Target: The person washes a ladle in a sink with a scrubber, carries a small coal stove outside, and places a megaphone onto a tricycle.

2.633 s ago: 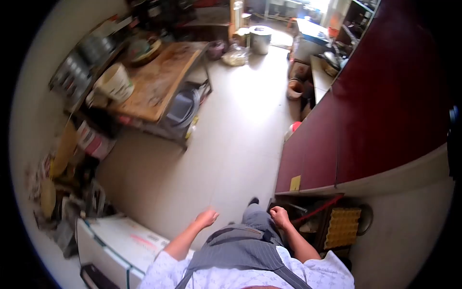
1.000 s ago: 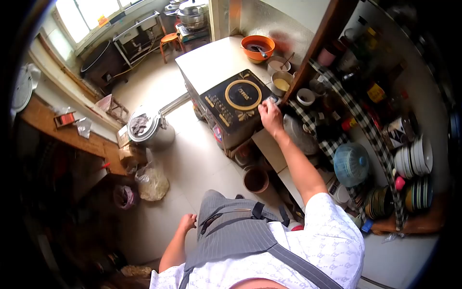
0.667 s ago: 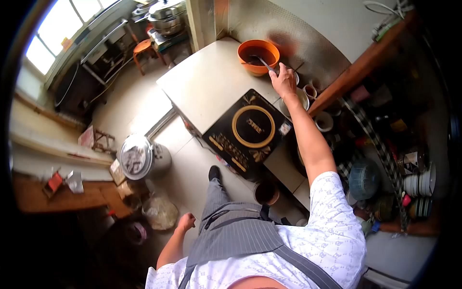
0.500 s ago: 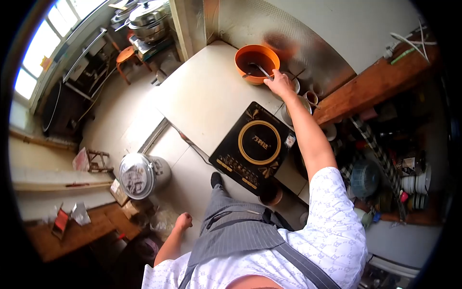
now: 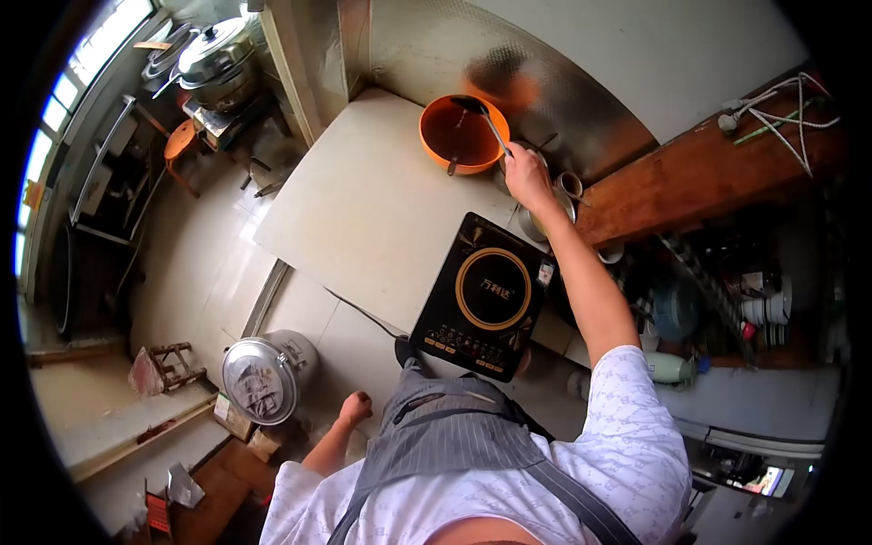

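Note:
An orange bowl with dark reddish-brown liquid stands on the pale countertop, by the metal backsplash. My right hand is closed on the handle of a ladle, whose dark head is at the bowl's far rim. A second handle leans on the bowl's near rim. My left hand hangs low at my side with its fingers curled and nothing in them. Nearer to me than the bowl lies a black induction cooktop with a gold ring. Small pots sit beside my right wrist.
A lidded metal bucket stands on the floor at the left, near a small wooden stool. Beyond are an orange stool and a steel pot. A wooden beam and shelves with bowls are at the right.
My right hand has lifted the ladle, and its head has moved from the liquid up to the far rim. The view has turned, bringing the cooktop more upright. My left hand stays low.

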A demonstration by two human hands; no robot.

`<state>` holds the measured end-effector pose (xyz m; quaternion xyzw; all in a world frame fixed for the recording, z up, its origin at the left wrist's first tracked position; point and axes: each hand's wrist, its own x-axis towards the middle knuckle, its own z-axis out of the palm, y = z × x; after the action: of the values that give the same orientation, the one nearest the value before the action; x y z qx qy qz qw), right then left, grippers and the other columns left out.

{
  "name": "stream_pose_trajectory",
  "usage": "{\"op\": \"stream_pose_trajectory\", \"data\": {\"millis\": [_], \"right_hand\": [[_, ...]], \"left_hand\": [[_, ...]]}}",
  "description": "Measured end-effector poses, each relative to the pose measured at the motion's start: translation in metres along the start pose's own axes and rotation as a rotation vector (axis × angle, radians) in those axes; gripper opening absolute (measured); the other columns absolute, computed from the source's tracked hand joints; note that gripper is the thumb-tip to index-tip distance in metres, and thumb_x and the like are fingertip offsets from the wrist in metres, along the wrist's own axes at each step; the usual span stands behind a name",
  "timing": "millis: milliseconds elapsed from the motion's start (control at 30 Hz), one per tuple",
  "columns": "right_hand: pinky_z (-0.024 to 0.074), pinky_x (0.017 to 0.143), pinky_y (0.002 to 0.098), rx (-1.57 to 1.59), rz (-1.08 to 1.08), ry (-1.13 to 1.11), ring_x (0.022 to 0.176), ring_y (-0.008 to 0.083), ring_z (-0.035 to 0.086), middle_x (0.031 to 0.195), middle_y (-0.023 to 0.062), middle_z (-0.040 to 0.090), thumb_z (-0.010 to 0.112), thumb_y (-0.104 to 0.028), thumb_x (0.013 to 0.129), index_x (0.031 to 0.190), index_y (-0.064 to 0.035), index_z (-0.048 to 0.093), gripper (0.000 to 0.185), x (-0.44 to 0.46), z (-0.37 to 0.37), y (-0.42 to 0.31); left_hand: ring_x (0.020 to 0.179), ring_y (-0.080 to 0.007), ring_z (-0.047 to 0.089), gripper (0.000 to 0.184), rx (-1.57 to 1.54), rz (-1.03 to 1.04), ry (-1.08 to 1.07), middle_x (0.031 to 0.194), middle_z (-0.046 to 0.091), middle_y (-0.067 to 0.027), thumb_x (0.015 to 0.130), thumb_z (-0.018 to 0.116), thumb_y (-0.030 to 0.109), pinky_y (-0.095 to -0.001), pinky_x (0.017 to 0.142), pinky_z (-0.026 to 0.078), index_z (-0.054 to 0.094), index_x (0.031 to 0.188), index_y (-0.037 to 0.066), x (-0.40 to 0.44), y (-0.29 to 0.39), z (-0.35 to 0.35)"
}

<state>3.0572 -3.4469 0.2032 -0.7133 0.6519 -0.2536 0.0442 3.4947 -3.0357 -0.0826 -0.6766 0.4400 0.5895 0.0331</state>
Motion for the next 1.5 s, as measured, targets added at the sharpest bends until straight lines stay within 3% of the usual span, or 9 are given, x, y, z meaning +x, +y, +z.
{"op": "stream_pose_trajectory", "data": {"millis": [300,433,700,767,900,933,1000,1233,1500], "right_hand": [[0.0477,0.080,0.0461,0.063,-0.073,0.244,0.090,0.0418,0.058,0.096,0.0258,0.060,0.054,-0.009,0.088,0.118,0.0017,0.056,0.031,-0.016,0.000,-0.025],[0.0487,0.079,0.0459,0.077,0.099,0.077,0.088,0.0412,0.060,0.094,0.0256,0.062,0.054,-0.011,0.088,0.112,0.0019,0.061,0.028,-0.024,0.023,-0.010],[0.0498,0.077,0.0431,0.251,0.001,0.336,0.087,0.0397,0.062,0.092,0.0237,0.064,0.054,-0.009,0.087,0.111,0.0022,0.062,0.027,-0.037,0.013,-0.020],[0.0504,0.077,0.0424,0.266,0.097,0.176,0.086,0.0381,0.063,0.090,0.0224,0.066,0.055,-0.010,0.086,0.107,0.0010,0.064,0.025,-0.034,0.026,-0.006],[0.0515,0.070,0.0393,0.680,0.617,-0.039,0.078,0.0334,0.067,0.083,0.0179,0.068,0.053,-0.013,0.087,0.107,0.0001,0.065,0.027,-0.050,-0.026,-0.073],[0.0516,0.073,0.0388,0.626,0.614,-0.039,0.081,0.0329,0.067,0.086,0.0187,0.069,0.053,-0.016,0.088,0.106,0.0000,0.066,0.028,-0.049,-0.022,-0.068],[0.0496,0.082,0.0418,0.279,0.193,0.125,0.091,0.0364,0.064,0.096,0.0216,0.067,0.053,-0.019,0.088,0.108,-0.0004,0.066,0.030,-0.043,0.016,-0.029],[0.0475,0.088,0.0445,0.000,0.081,0.067,0.101,0.0367,0.061,0.103,0.0215,0.065,0.053,-0.023,0.087,0.111,-0.0038,0.065,0.033,-0.032,0.053,0.011],[0.0484,0.082,0.0484,-0.165,-0.131,-0.066,0.093,0.0396,0.062,0.099,0.0237,0.066,0.053,-0.036,0.088,0.102,-0.0051,0.068,0.036,-0.011,0.066,0.021]], "left_hand": [[0.069,-0.0243,0.070,0.026,0.105,0.044,-0.049,0.070,0.069,-0.0138,0.078,0.052,0.016,-0.0355,0.070,0.054,0.065,0.091,-0.002,0.006,0.000,-0.016],[0.068,-0.0244,0.070,0.025,0.129,0.014,-0.048,0.070,0.069,-0.0134,0.078,0.052,0.016,-0.0355,0.069,0.054,0.065,0.091,-0.001,0.002,-0.010,-0.019],[0.068,-0.0242,0.069,0.024,0.116,-0.001,-0.085,0.070,0.068,-0.0138,0.079,0.051,0.016,-0.0363,0.069,0.054,0.066,0.087,0.000,-0.011,-0.020,0.003],[0.072,-0.0312,0.068,0.024,0.219,0.055,-0.116,0.077,0.067,-0.0183,0.078,0.052,0.018,-0.0406,0.072,0.053,0.067,0.085,0.001,-0.012,-0.021,0.011],[0.082,-0.0401,0.064,0.024,0.285,0.100,-0.044,0.083,0.065,-0.0231,0.080,0.050,0.019,-0.0462,0.074,0.051,0.065,0.084,0.001,-0.056,0.024,0.025],[0.083,-0.0406,0.064,0.024,0.299,0.100,-0.045,0.084,0.065,-0.0237,0.081,0.049,0.019,-0.0466,0.075,0.051,0.065,0.084,0.001,-0.054,0.022,0.030],[0.087,-0.0414,0.063,0.026,0.279,0.127,-0.032,0.088,0.065,-0.0246,0.082,0.049,0.020,-0.0472,0.077,0.050,0.064,0.088,0.000,-0.043,0.002,0.053],[0.090,-0.0395,0.063,0.024,0.175,0.076,0.046,0.092,0.066,-0.0207,0.082,0.051,0.021,-0.0455,0.080,0.050,0.065,0.091,0.004,-0.092,-0.055,0.102],[0.095,-0.0389,0.062,0.024,-0.016,-0.211,0.461,0.099,0.066,-0.0199,0.078,0.050,0.016,-0.0469,0.078,0.050,0.066,0.092,0.006,-0.170,-0.147,0.203]]}}
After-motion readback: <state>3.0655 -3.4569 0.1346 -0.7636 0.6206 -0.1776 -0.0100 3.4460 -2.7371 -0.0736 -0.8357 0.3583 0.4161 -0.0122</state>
